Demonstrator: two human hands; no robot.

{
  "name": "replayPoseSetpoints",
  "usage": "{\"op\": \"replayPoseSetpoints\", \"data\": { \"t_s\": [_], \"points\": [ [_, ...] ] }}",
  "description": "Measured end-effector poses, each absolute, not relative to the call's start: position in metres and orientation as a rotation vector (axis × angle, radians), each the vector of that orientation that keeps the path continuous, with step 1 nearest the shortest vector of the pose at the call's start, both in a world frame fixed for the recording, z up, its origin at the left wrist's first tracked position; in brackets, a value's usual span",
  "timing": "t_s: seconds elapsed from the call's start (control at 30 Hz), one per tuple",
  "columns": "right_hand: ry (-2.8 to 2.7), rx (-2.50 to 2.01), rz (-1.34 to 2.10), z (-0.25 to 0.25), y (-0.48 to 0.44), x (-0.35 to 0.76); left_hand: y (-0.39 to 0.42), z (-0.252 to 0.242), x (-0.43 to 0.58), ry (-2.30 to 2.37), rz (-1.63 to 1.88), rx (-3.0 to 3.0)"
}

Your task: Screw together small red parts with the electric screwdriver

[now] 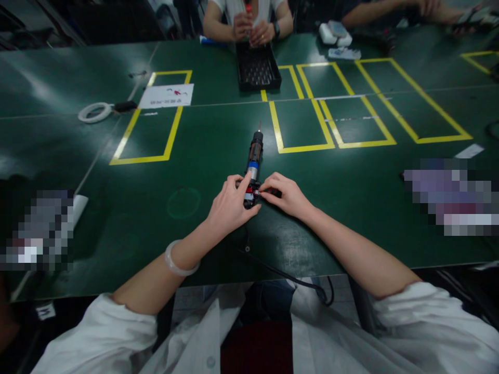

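Tool: a power screwdriver (255,150) is laid flat on the green table (218,135), midway between the forearms, bit pointed away from the wearer. The rear is thus kept close to both hands, presumably for easy reach.
Left hand: the tool's rear is gripped by the left hand (230,205), index finger along the body, thumb around the near end. Likely done so rolling is prevented.
Right hand: a tiny piece (257,192) is pinched between thumb and index of the right hand (286,195), at the tool's right side. Fingertips probably used because the piece is so small; exact kind can't be told.
Rear section: a red part (249,190) is exposed between the hands, partly covered by fingers.
Cable: a black cable (280,272) is draped over the near table edge; whether it is joined to the tool can't be told.
Yellow tape: boxes are marked on the table in yellow tape (306,149), apparently to set out spots. A paper sheet (166,96) is laid across one; a white ring (92,120) is placed left of it.
Opposite side: a red item (248,9) is held by a co-worker's hands (261,34) above a black tray (265,84).
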State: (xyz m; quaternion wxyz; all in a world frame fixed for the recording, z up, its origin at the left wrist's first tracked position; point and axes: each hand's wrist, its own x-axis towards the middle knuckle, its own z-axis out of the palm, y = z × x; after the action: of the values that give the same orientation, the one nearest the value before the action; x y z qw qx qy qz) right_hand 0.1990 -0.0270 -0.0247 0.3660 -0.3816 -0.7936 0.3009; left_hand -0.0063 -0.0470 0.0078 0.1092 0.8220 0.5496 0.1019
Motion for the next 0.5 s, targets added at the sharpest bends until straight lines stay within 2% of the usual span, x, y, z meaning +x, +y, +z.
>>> {"op": "replayPoseSetpoints", "data": {
  "t_s": [0.5],
  "points": [
    [-1.939, -1.08, 0.809, -0.019, -0.034, 0.196, -0.04, 0.01, 0.006, 1.753, 0.256, 2.456]
  ]
}}
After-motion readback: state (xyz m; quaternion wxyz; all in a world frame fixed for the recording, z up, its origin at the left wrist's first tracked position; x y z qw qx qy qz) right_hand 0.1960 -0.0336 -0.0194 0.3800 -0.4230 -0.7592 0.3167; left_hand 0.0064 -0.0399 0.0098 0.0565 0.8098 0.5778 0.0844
